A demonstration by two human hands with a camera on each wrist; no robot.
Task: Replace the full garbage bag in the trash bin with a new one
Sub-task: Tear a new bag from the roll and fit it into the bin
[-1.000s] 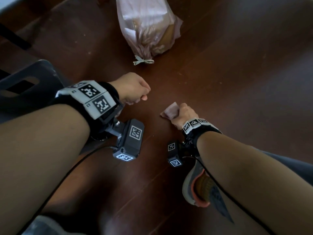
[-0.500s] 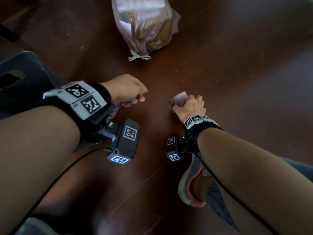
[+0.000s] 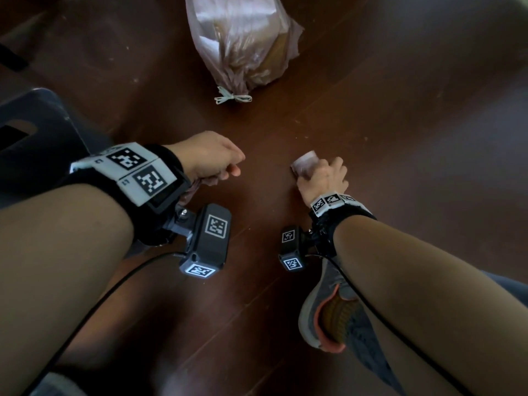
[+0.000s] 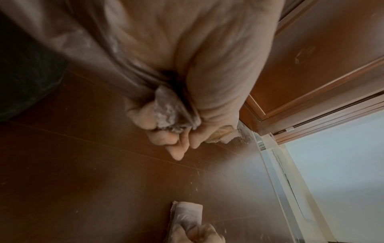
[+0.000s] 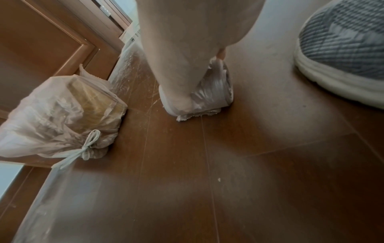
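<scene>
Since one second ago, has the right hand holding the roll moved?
Yes: the right hand shifted rightward across the floor, farther from the tied full bag.

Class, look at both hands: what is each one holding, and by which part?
The left hand grips a bunched end of a loose new bag. The right hand holds the roll of bags, fingers around its side, down on the floor.

Two hands (image 3: 210, 158) (image 3: 323, 178), one tied full bag (image 3: 243, 41), one bag roll (image 3: 304, 165), one loose bag (image 4: 166, 113), one shoe (image 3: 334, 315).
</scene>
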